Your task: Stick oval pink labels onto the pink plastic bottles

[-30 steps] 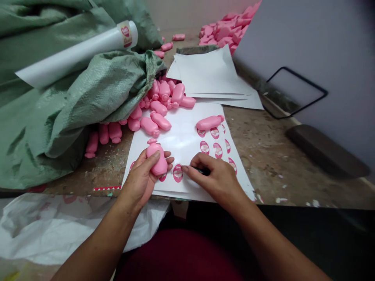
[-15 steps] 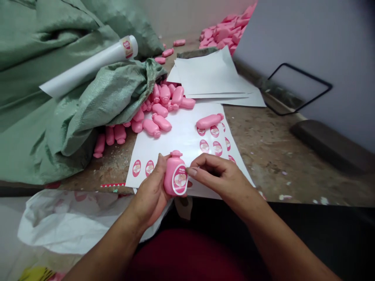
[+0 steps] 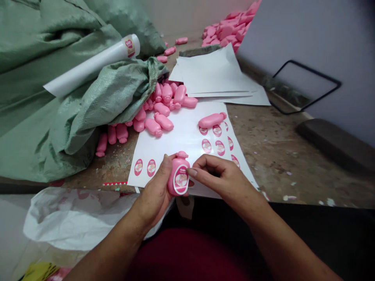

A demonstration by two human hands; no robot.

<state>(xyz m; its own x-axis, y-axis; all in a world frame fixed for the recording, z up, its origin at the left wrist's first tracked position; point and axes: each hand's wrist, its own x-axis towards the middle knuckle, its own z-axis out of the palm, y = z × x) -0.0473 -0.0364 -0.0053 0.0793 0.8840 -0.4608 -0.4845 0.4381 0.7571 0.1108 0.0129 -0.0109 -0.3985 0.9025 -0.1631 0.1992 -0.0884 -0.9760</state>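
Note:
A small pink plastic bottle point(image 3: 172, 180) stands upright in my left hand point(image 3: 158, 191), with my thumb along its left side and the fingers mostly hidden behind it. On its front is an oval pink-and-white label point(image 3: 181, 180) marked BABY. My right hand point(image 3: 216, 173) has its thumb tip on the label's right edge, the other fingers curled. Beneath the hands is a white sticker sheet point(image 3: 181, 144) with several oval labels on it. Another pink bottle point(image 3: 212, 120) lies on the sheet's right side.
Several pink bottles point(image 3: 164, 121) spill from a green woven sack point(image 3: 70, 128) at left, where a white paper roll point(image 3: 90, 66) rests. White sheets point(image 3: 213, 74) lie behind. A pink pile point(image 3: 228, 29) sits at the back; a grey panel point(image 3: 316, 47) with a black wire frame point(image 3: 310, 70) stands right.
The view has shifted slightly, so the scene sits a little further right. My hands keep nearly the same pose, with the right thumb still at the label's edge.

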